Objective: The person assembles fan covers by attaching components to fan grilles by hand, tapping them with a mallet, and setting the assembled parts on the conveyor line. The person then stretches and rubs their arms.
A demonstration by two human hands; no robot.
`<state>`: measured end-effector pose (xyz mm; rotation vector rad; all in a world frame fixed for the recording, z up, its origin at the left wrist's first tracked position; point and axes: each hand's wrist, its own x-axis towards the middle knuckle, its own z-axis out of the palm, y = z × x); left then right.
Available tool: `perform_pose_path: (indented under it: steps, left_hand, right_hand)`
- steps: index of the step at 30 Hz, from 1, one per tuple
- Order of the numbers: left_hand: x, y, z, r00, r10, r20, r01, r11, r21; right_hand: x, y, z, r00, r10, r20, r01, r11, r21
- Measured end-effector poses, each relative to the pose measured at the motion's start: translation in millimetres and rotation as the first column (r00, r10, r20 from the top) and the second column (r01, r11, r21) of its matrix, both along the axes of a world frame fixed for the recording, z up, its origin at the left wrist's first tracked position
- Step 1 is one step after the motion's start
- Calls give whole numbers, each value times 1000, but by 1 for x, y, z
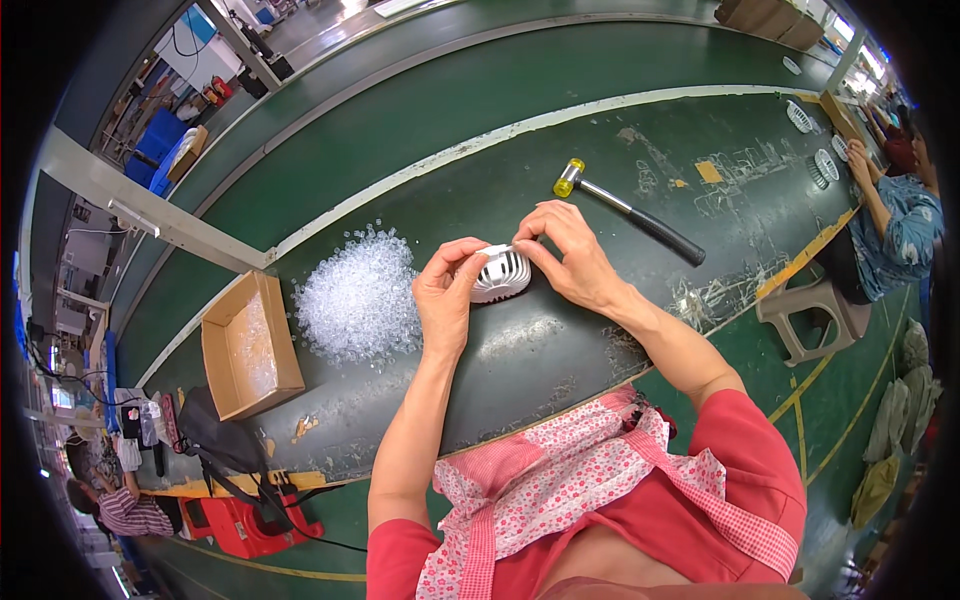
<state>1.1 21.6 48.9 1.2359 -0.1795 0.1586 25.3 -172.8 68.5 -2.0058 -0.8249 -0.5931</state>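
Note:
A white, rounded plastic housing with dark slots (503, 280) rests on the dark green workbench in front of me. My left hand (447, 290) is closed on its left side, with thumb and fingertips at the upper edge. My right hand (572, 252) pinches at the upper right edge of the same housing. Whether a small part sits between the fingertips is hidden. Left of the hands lies a heap of small clear plastic pieces (358, 297). Beyond my right hand lies a mallet (640, 217) with a yellow-faced head and a black grip.
An open cardboard box (283, 345) stands left of the heap. A dark bag (215, 430) hangs near the bench's left end. Behind the bench runs a green conveyor belt (400, 120). At far right, another person (890, 240) works beside white slotted parts (826, 165) and a plastic stool (815, 315).

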Motion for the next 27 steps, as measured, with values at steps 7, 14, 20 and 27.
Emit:
perform_pose_path:
  steps: [7, 14, 20, 27]
  left_hand:
    - [-1, -2, 3, 983, 13, 184, -54, 974, 220]
    - [-1, -4, 4, 978, -25, 206, -37, 956, 292]
    - [-1, -5, -1, 950, 39, 310, -162, 911, 379]
    - [-4, -3, 0, 960, 40, 279, -141, 925, 352]
  right_hand:
    - [-5, 1, 6, 998, 56, -32, -55, 998, 29]
    - [-4, 0, 1, 990, 26, 135, -25, 1000, -5]
    - [-4, 5, -8, 991, 45, 124, -53, 997, 61]
    - [-7, 8, -8, 992, 78, 101, -86, 993, 81]
